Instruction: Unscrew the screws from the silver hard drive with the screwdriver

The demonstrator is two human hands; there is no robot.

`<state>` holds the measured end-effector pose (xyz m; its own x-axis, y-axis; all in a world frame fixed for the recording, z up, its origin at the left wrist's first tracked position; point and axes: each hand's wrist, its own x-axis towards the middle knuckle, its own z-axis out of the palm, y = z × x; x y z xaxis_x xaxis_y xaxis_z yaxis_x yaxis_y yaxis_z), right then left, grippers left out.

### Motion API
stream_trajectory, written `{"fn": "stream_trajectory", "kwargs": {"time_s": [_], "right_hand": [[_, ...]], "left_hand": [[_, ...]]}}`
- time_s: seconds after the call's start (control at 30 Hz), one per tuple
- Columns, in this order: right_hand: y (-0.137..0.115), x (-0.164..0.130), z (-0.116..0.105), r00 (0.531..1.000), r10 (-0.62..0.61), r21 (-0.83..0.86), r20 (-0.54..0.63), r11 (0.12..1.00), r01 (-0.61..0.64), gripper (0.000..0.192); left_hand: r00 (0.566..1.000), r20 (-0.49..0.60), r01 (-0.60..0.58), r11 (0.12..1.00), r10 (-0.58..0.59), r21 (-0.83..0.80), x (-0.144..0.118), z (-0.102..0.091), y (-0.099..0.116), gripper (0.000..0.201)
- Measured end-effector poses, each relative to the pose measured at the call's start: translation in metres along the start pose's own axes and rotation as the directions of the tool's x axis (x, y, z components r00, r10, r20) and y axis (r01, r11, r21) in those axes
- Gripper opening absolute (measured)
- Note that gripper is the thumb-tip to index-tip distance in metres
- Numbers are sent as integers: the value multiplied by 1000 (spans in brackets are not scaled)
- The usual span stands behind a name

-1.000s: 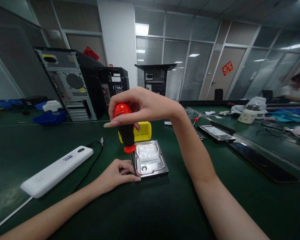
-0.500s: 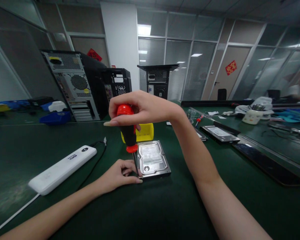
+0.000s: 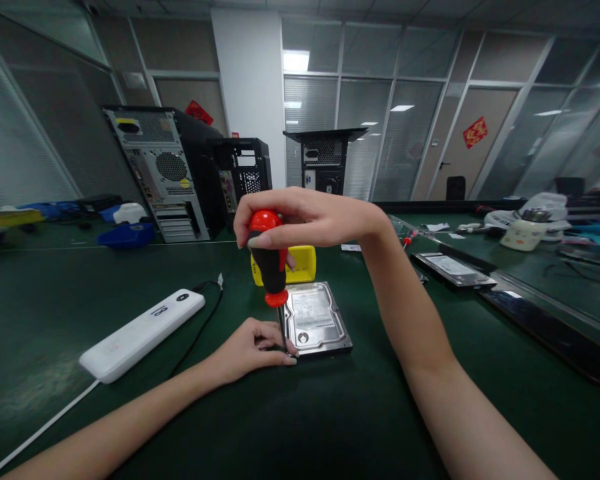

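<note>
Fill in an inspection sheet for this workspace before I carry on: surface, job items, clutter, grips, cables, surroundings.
Surface: dark green tabletop, glare at left.
Job's things: hard drive flat, label up; red-and-black screwdriver nearly upright at its near left corner.
Clutter: yellow tray beyond the drive; second drive and dark panel at right.
Left grip: at that corner, beside the screwdriver shaft; hold unclear.
Right grip: closed round the screwdriver handle.
Cables: white cord from the white bar; black cable beside it.
Surroundings: computer cases behind, glass partitions further back.

Head-worn view, forward and down
</note>
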<state>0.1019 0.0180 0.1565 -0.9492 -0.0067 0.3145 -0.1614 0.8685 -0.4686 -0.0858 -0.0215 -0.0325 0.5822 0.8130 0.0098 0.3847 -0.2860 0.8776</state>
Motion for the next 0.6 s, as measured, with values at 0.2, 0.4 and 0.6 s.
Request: {"fn": "stream_trajectory", "kwargs": {"time_s": [0.2, 0.4, 0.6], "right_hand": [[-8, 0, 1, 1000, 3, -76, -27, 997, -5, 17], [-7, -1, -2, 1000, 7, -151, -15, 988, -9, 18], [-8, -2, -3, 1000, 2, -226, -11, 974, -5, 19]], "left_hand": [[999, -12, 37, 999, -37, -18, 1, 1, 3, 21], [999, 15, 29, 998, -29, -54, 0, 1, 1, 22], [999, 42, 25, 1000, -25, -8, -2, -2, -3, 34]]}}
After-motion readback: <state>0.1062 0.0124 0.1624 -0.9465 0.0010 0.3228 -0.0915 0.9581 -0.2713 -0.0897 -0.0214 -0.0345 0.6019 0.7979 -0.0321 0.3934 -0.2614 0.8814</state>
